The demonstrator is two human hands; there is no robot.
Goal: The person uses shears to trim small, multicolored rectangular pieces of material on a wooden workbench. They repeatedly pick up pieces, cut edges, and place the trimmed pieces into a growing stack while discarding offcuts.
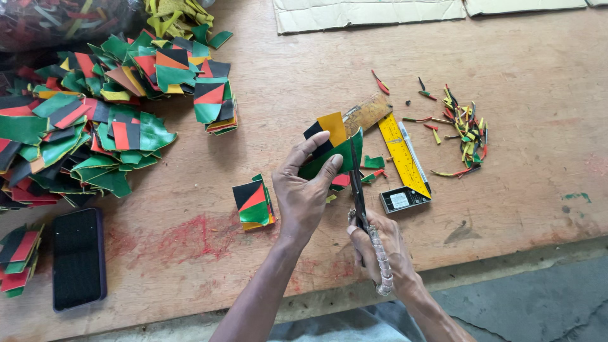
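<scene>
Hands (304,190) mid-table; scissors (358,190) on patch (332,149)

Craft workshop: scrap-strewn workbench (519,190)

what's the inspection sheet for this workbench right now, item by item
surface: worn wooden table with red stains.
job's things: multicoloured patch of green, yellow and black, with scissors cutting at its edge.
clutter: heap of patches at left, small stack near the hands, offcut strips, yellow square ruler, dark phone, cardboard at the far edge.
hands: left hand pinches the patch; right hand grips the scissor handles.
cables: nothing seen.
surroundings: grey floor below the table edge.
</scene>
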